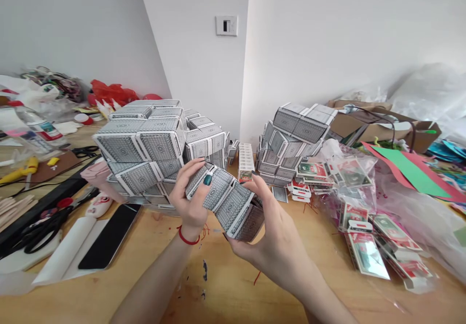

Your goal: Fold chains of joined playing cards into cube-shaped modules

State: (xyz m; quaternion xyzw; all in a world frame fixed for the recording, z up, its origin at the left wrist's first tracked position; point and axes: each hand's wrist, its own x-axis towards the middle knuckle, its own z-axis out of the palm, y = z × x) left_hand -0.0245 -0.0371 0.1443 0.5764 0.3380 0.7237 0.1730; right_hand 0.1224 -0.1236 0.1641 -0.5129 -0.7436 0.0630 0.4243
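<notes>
Both hands hold a block of joined playing cards [229, 202] above the table, its patterned grey backs facing up and tilted. My left hand [192, 198] grips its left end, thumb on top. Around the right end my right hand [271, 222] is closed, fingers along the far edge and thumb beneath. Behind my left hand stands a large stack of similar card blocks [145, 149]; a smaller stack [291, 139] stands at the back right. Between them lies a white strip of small pieces [246, 159].
To the left are a black phone [109, 236], black scissors [49, 227], a yellow glue gun [22, 170] and a bottle [45, 127]. Opened card boxes [366, 251], plastic wrap [393, 202] and red and green paper [415, 169] lie to the right.
</notes>
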